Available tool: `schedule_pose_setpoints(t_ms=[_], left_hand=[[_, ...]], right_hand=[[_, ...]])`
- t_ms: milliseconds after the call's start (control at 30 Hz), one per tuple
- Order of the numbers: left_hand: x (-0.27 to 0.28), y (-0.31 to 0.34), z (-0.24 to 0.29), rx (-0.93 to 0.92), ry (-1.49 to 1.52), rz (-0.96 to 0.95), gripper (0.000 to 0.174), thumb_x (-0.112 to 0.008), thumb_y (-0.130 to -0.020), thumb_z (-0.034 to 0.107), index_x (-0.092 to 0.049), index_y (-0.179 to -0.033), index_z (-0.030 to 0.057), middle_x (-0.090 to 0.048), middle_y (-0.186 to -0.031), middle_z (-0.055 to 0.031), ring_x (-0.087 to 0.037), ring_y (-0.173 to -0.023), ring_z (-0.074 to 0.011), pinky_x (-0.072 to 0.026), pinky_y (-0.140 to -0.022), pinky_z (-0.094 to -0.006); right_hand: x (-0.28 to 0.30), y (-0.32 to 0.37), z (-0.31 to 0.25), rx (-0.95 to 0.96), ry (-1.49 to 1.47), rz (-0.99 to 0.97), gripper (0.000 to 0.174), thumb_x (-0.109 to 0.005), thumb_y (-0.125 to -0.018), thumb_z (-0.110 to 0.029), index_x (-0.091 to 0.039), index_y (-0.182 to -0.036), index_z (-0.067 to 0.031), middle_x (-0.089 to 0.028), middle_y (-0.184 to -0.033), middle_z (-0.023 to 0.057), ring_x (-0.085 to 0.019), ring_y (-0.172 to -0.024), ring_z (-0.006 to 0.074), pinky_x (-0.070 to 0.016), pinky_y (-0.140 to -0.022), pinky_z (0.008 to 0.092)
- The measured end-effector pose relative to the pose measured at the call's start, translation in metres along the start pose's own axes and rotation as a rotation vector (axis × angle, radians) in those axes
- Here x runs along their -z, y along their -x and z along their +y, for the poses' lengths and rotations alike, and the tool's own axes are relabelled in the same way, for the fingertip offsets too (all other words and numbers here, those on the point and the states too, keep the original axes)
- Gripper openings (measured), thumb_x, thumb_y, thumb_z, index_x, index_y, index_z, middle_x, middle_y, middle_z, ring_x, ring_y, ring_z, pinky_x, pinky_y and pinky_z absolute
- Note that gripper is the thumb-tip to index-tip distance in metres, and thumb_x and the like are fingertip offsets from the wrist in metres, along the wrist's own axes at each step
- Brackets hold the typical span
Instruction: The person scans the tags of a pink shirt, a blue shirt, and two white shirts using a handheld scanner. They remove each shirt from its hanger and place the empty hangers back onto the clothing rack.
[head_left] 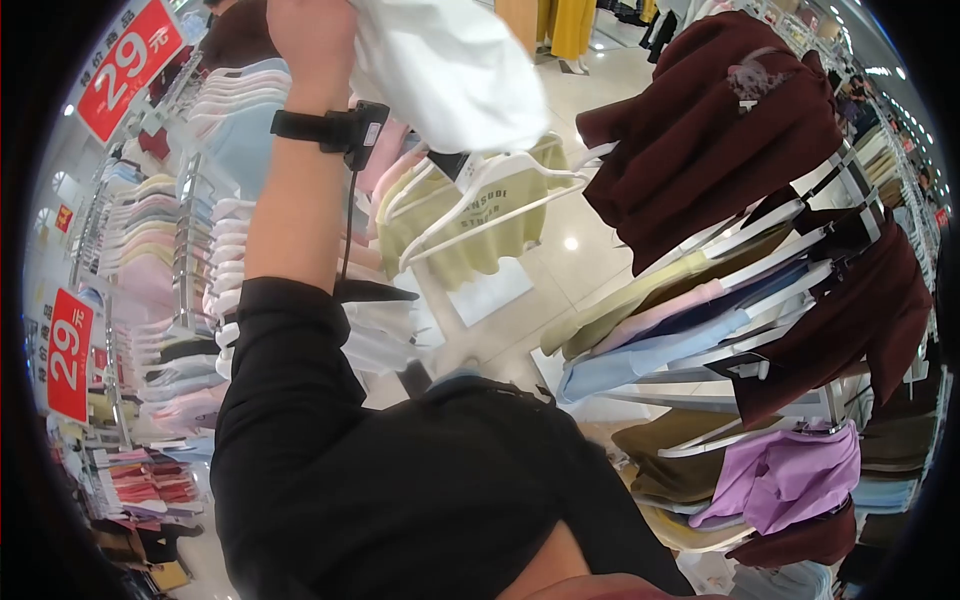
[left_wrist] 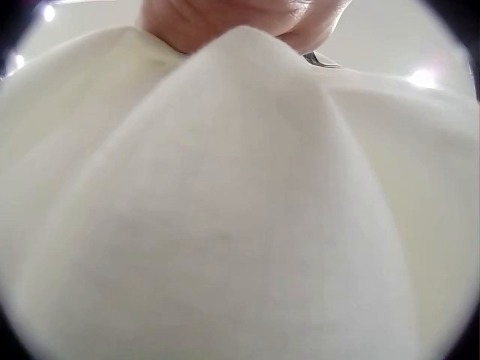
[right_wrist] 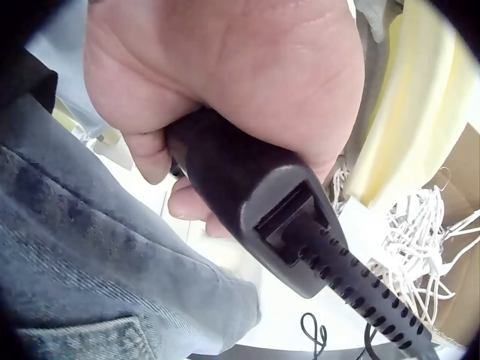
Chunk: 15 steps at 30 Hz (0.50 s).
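My left hand (head_left: 312,35) is raised at the top of the head view, its fingertips out of frame. It holds a white garment (head_left: 450,80) that hangs down beside it. In the left wrist view the white cloth (left_wrist: 225,202) fills most of the picture, drawn to a peak under the left hand (left_wrist: 240,15). Below the garment is a white hanger (head_left: 480,210), with a light green printed top (head_left: 520,225) behind it. My right hand (right_wrist: 232,75) grips a black corded handle (right_wrist: 247,187) in the right wrist view; the device's far end is hidden by the hand.
Racks of garments on white hangers (head_left: 230,245) line the left, under red price signs (head_left: 130,65). At right, a rack holds dark maroon garments (head_left: 710,130) and a purple one (head_left: 790,475). A box (right_wrist: 461,176) with white strings stands near the right hand, beside jeans (right_wrist: 112,247).
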<state>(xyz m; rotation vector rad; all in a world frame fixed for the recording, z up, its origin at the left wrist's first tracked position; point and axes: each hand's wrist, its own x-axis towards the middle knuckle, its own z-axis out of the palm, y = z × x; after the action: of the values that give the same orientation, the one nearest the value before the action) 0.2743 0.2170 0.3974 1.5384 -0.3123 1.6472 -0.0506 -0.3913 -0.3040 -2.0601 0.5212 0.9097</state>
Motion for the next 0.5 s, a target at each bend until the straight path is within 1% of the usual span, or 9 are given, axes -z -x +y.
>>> schedule_pose_setpoints(t_ms=[33,100,133,167,267,300,400,433,500], left_hand=[[0.007,0.001,0.000,0.019,-0.043,-0.001,0.034,-0.056,-0.100,-0.003,-0.064,-0.132,0.0005,-0.071,-0.120,-0.0147,-0.065,-0.112,-0.0237,-0.0474,-0.103,-0.0322],[0.030,0.002,-0.029,0.130,0.132,0.001,0.025,-0.060,-0.101,0.005,-0.067,-0.125,0.0031,-0.073,-0.114,-0.0108,-0.070,-0.101,-0.0218,-0.0522,-0.089,-0.0306],[0.042,-0.001,-0.033,0.185,0.220,0.001,0.021,-0.063,-0.101,0.008,-0.068,-0.121,0.0044,-0.074,-0.111,-0.0089,-0.072,-0.095,-0.0209,-0.0546,-0.082,-0.0298],[0.059,-0.002,-0.035,0.088,0.211,-0.086,0.022,-0.058,-0.103,0.003,-0.064,-0.125,0.0040,-0.073,-0.115,-0.0048,-0.071,-0.098,-0.0137,-0.0558,-0.083,-0.0266],[0.087,0.001,-0.008,0.197,0.265,0.036,0.023,-0.060,-0.103,0.005,-0.064,-0.126,0.0045,-0.073,-0.118,-0.0071,-0.071,-0.101,-0.0159,-0.0574,-0.088,-0.0291],[0.090,0.003,0.012,0.179,0.133,0.073,0.024,-0.058,-0.105,0.012,-0.063,-0.127,0.0050,-0.072,-0.121,-0.0087,-0.072,-0.104,-0.0179,-0.0588,-0.092,-0.0313],[0.124,-0.001,0.040,0.314,0.340,0.167,0.032,-0.052,-0.108,0.023,-0.061,-0.132,0.0035,-0.071,-0.126,-0.0120,-0.073,-0.106,-0.0225,-0.0597,-0.093,-0.0344],[0.146,0.000,0.050,0.480,0.535,0.083,0.045,-0.045,-0.110,0.035,-0.059,-0.135,0.0007,-0.069,-0.129,-0.0159,-0.071,-0.111,-0.0288,-0.0598,-0.097,-0.0391],[0.181,0.007,0.063,0.500,0.571,0.040,0.043,-0.056,-0.104,0.029,-0.060,-0.134,-0.0022,-0.071,-0.122,-0.0188,-0.070,-0.113,-0.0305,-0.0593,-0.095,-0.0427]], right_hand=[[0.003,-0.001,-0.003,0.005,0.007,-0.004,0.052,-0.078,-0.082,-0.042,-0.074,-0.103,0.0052,-0.076,-0.096,0.0277,-0.074,-0.107,0.0372,-0.0553,-0.085,0.0458],[0.007,-0.004,-0.010,0.017,0.014,-0.016,0.052,-0.077,-0.082,-0.042,-0.074,-0.103,0.0051,-0.076,-0.096,0.0276,-0.074,-0.107,0.0373,-0.0553,-0.085,0.0459],[0.008,-0.007,-0.013,0.022,0.018,-0.022,0.052,-0.077,-0.082,-0.042,-0.074,-0.102,0.0051,-0.076,-0.096,0.0275,-0.074,-0.107,0.0373,-0.0553,-0.085,0.0460],[0.010,-0.008,-0.014,0.028,0.024,-0.027,0.052,-0.077,-0.082,-0.042,-0.074,-0.102,0.0051,-0.076,-0.096,0.0275,-0.074,-0.107,0.0374,-0.0553,-0.084,0.0460],[0.015,-0.014,-0.016,0.044,0.046,-0.044,0.051,-0.077,-0.082,-0.042,-0.074,-0.102,0.0050,-0.076,-0.096,0.0273,-0.074,-0.107,0.0375,-0.0554,-0.084,0.0461],[0.017,-0.017,-0.016,0.050,0.053,-0.051,0.051,-0.077,-0.082,-0.042,-0.074,-0.102,0.0049,-0.076,-0.096,0.0273,-0.074,-0.107,0.0376,-0.0554,-0.084,0.0461],[0.020,-0.023,-0.018,0.065,0.082,-0.076,0.051,-0.077,-0.082,-0.042,-0.074,-0.102,0.0048,-0.076,-0.096,0.0271,-0.074,-0.106,0.0377,-0.0554,-0.084,0.0463],[0.022,-0.025,-0.019,0.070,0.090,-0.083,0.051,-0.077,-0.082,-0.042,-0.074,-0.102,0.0048,-0.076,-0.096,0.0271,-0.074,-0.106,0.0378,-0.0554,-0.084,0.0463],[0.021,-0.031,-0.022,0.081,0.104,-0.097,0.050,-0.077,-0.082,-0.042,-0.074,-0.102,0.0047,-0.076,-0.095,0.0270,-0.074,-0.106,0.0379,-0.0554,-0.084,0.0464]])
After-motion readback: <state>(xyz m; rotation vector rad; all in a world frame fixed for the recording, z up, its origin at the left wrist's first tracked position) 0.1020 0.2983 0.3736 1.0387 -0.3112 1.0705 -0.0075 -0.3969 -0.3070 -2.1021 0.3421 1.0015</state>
